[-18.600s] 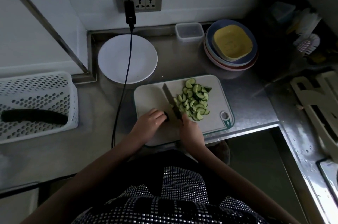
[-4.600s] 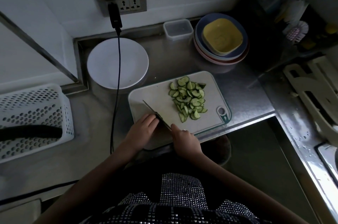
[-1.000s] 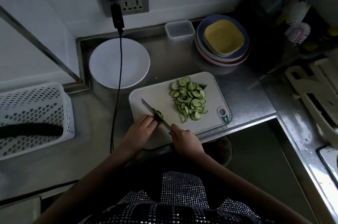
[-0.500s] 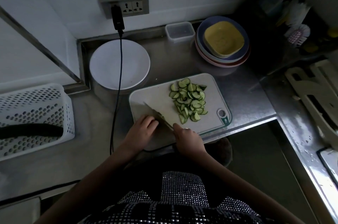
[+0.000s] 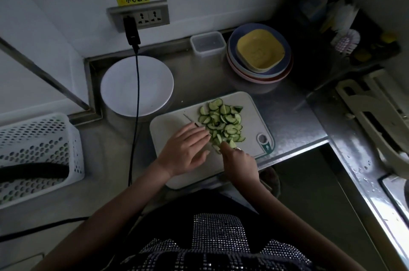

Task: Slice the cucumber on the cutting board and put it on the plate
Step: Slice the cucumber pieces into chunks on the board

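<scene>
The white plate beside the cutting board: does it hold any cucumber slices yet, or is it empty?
Empty. The white plate shows a bare surface; the cucumber slices all lie on the cutting board.

Dim, underexposed (glare lower right)

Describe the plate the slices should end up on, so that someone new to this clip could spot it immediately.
Start at the wall socket with the black plug. Directly below it, in the back left corner of the steel counter, sits the white plate, round, bare, crossed by the plug's black cable. Unlike the coloured dishes stacked to the right, it lies alone.
</scene>
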Demonstrator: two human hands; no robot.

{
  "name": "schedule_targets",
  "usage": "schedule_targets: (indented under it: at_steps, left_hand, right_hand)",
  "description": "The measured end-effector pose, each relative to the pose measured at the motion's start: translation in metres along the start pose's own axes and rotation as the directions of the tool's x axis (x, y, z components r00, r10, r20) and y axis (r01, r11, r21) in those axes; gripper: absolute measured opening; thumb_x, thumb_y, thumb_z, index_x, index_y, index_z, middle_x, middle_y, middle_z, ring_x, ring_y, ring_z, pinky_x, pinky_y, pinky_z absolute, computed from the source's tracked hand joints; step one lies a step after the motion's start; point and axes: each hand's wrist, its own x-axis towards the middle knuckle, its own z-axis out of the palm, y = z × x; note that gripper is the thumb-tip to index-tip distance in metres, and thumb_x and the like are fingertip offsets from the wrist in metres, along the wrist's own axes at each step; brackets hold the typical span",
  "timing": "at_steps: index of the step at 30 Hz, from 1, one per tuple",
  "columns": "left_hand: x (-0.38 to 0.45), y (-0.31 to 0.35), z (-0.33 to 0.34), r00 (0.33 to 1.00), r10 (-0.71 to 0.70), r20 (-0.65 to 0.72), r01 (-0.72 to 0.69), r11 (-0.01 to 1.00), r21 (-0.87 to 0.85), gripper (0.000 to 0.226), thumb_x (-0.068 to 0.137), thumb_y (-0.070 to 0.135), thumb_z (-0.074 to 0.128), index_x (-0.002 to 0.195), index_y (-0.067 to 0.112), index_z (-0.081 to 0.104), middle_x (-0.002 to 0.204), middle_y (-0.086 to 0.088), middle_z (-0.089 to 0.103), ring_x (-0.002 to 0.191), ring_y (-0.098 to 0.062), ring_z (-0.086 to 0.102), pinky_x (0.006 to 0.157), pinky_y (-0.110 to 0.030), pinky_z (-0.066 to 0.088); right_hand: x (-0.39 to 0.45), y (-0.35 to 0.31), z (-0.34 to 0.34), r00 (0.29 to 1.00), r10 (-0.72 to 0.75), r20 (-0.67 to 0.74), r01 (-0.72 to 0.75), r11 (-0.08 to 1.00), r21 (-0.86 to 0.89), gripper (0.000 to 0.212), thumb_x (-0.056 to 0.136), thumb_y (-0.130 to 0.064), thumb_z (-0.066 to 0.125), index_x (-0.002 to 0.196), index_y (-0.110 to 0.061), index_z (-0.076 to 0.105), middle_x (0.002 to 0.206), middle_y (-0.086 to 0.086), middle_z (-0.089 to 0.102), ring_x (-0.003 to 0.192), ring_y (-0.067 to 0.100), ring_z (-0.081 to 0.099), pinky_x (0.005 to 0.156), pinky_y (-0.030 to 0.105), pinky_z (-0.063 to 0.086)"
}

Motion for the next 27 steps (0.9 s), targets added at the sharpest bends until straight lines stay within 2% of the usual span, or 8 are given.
schedule_targets:
  at_steps: [6, 10, 13, 16, 19, 22, 24, 27]
  left_hand:
    - [0.019, -0.002, 0.0, 0.981, -0.014, 0.195, 0.031, 0.996, -0.085, 0.051, 0.091, 0.039, 0.046, 0.121, 0.001, 0.063, 0.127, -0.013, 0.06, 0.122, -0.022, 0.054, 0.113, -0.037, 0.025]
    - [0.046, 0.001, -0.006, 0.963, -0.084, 0.257, 0.111, 0.99, -0.091, 0.056, 0.091, 0.046, 0.036, 0.107, 0.006, 0.071, 0.112, -0.008, 0.069, 0.113, -0.02, 0.06, 0.112, -0.034, 0.022]
    - [0.074, 0.005, -0.011, 0.845, -0.214, 0.49, 0.262, 0.965, -0.031, 0.071, 0.09, 0.057, 0.016, 0.081, 0.013, 0.071, 0.09, -0.006, 0.072, 0.125, -0.024, 0.049, 0.107, -0.027, 0.023]
    - [0.093, 0.005, -0.006, 0.724, -0.279, 0.631, 0.351, 0.936, 0.011, 0.067, 0.099, 0.051, 0.019, 0.059, 0.01, 0.053, 0.065, -0.007, 0.059, 0.122, -0.024, 0.049, 0.106, -0.027, 0.018]
    - [0.101, 0.001, -0.001, 0.615, -0.3, 0.729, 0.394, 0.918, 0.045, 0.07, 0.097, 0.058, 0.019, 0.072, 0.008, 0.061, 0.098, -0.012, 0.066, 0.134, -0.024, 0.035, 0.097, -0.037, 0.035]
    - [0.108, -0.001, -0.001, 0.567, -0.287, 0.772, 0.396, 0.917, 0.05, 0.066, 0.097, 0.058, 0.017, 0.123, 0.016, 0.061, 0.139, -0.009, 0.049, 0.138, -0.024, 0.029, 0.106, -0.038, 0.028]
    - [0.11, -0.002, -0.004, 0.663, -0.251, 0.705, 0.384, 0.923, -0.033, 0.056, 0.101, 0.049, 0.02, 0.137, 0.017, 0.049, 0.148, -0.002, 0.039, 0.139, -0.018, 0.027, 0.113, -0.033, 0.017]
    - [0.099, -0.006, -0.006, 0.91, -0.268, 0.318, 0.338, 0.922, -0.189, 0.053, 0.096, 0.039, 0.026, 0.097, 0.008, 0.07, 0.103, -0.005, 0.067, 0.099, -0.021, 0.058, 0.101, -0.038, 0.038]
  right_hand:
    - [0.004, 0.014, -0.008, 1.0, -0.002, -0.029, 0.0, 0.998, -0.063, 0.018, 0.096, -0.016, 0.04, 0.113, -0.02, 0.043, 0.091, 0.011, 0.065, 0.077, 0.035, 0.066, 0.058, 0.034, 0.039]
    - [0.008, 0.025, -0.013, 1.0, -0.005, -0.008, 0.004, 0.994, -0.113, 0.019, 0.095, -0.013, 0.039, 0.113, -0.021, 0.041, 0.089, 0.009, 0.065, 0.073, 0.032, 0.065, 0.057, 0.035, 0.042]
    - [0.007, 0.032, -0.016, 0.999, -0.034, 0.02, 0.036, 0.986, -0.164, 0.029, 0.093, -0.011, 0.041, 0.12, -0.023, 0.039, 0.091, 0.008, 0.065, 0.076, 0.031, 0.065, 0.056, 0.034, 0.041]
    - [0.004, 0.036, -0.022, 0.997, -0.066, 0.041, 0.073, 0.979, -0.189, 0.036, 0.093, -0.014, 0.045, 0.126, -0.024, 0.037, 0.096, 0.007, 0.065, 0.081, 0.031, 0.067, 0.058, 0.034, 0.042]
    - [0.004, 0.04, -0.03, 0.996, -0.074, 0.058, 0.084, 0.978, -0.192, 0.034, 0.094, -0.016, 0.047, 0.126, -0.024, 0.038, 0.098, 0.007, 0.064, 0.084, 0.031, 0.066, 0.06, 0.034, 0.041]
    - [0.006, 0.048, -0.037, 0.997, -0.066, 0.03, 0.071, 0.976, -0.204, 0.031, 0.097, -0.012, 0.039, 0.125, -0.023, 0.039, 0.097, 0.007, 0.063, 0.081, 0.031, 0.066, 0.057, 0.034, 0.039]
    - [0.007, 0.053, -0.041, 0.998, -0.057, 0.019, 0.06, 0.975, -0.213, 0.031, 0.097, -0.011, 0.039, 0.125, -0.024, 0.038, 0.097, 0.006, 0.062, 0.079, 0.03, 0.066, 0.055, 0.033, 0.039]
    - [0.008, 0.06, -0.047, 0.998, -0.064, 0.021, 0.067, 0.977, -0.204, 0.029, 0.098, -0.011, 0.039, 0.124, -0.024, 0.037, 0.096, 0.007, 0.06, 0.078, 0.03, 0.065, 0.055, 0.035, 0.04]
